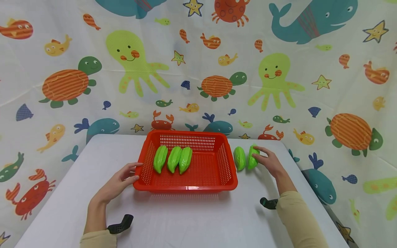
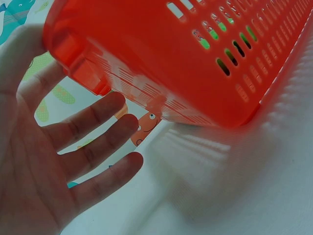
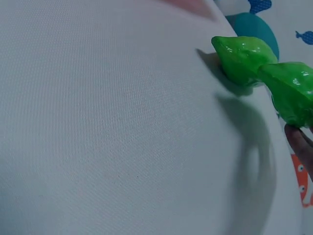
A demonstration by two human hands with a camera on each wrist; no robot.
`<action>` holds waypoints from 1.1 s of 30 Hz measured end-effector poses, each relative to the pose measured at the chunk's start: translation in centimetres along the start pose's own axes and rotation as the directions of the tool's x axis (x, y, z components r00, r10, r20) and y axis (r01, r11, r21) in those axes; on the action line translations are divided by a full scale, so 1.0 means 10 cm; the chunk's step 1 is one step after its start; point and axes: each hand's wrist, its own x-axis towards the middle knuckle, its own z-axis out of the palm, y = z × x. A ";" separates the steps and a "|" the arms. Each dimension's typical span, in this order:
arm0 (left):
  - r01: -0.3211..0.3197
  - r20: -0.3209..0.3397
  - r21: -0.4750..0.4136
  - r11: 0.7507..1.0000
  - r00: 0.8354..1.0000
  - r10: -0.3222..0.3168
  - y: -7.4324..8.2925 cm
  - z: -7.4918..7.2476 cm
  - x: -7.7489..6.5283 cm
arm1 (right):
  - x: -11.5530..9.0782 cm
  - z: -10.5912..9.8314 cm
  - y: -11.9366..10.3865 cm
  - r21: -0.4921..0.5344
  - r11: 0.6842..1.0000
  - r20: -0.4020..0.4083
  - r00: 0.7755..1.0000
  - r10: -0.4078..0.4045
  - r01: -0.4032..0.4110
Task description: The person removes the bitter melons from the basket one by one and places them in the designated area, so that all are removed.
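A red plastic basket [image 1: 186,188] with slotted walls sits mid-table. Inside, toward its left, lie three glossy green ridged fruits [image 1: 160,159] like star fruit. Left hand [image 1: 119,182] touches the basket's left rim; in the left wrist view its other fingers [image 2: 105,147] are straight and spread below the rim. To the right of the basket, the right hand [image 1: 269,161] pinches another green ridged fruit [image 1: 252,157], held upright, with thumb and fingertips. In the right wrist view only a fingertip shows beneath this held fruit [image 3: 292,93]. Just left of it another green fruit [image 1: 240,158] rests on the table.
The white table [image 1: 192,220] ends at a hanging cloth [image 1: 186,103] printed with sea animals, behind and at the sides. A black strap mount [image 1: 121,224] sits at the left wrist, a similar mount [image 1: 268,203] at the right.
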 end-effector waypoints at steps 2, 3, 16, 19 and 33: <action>0.000 -0.001 0.000 1.000 1.000 0.000 0.00 0.00 0.00 | 0.01 0.01 0.01 -0.001 1.000 0.005 1.000 0.003 -0.003; 0.000 -0.001 -0.001 1.000 1.000 0.000 0.00 0.00 0.00 | 0.02 0.01 0.02 -0.005 1.000 0.008 1.000 0.002 -0.002; -0.004 -0.007 0.000 1.000 1.000 0.004 0.00 0.01 -0.02 | 0.13 0.05 0.07 -0.074 0.996 0.056 0.997 0.049 -0.045; -0.007 -0.007 -0.004 1.000 1.000 0.007 0.00 0.01 -0.01 | 0.15 0.07 0.09 -0.083 0.995 0.057 0.997 0.059 -0.055; -0.002 0.001 -0.016 1.000 1.000 0.002 0.00 0.00 0.00 | 0.18 0.13 0.14 -0.104 0.993 0.061 0.997 0.055 -0.049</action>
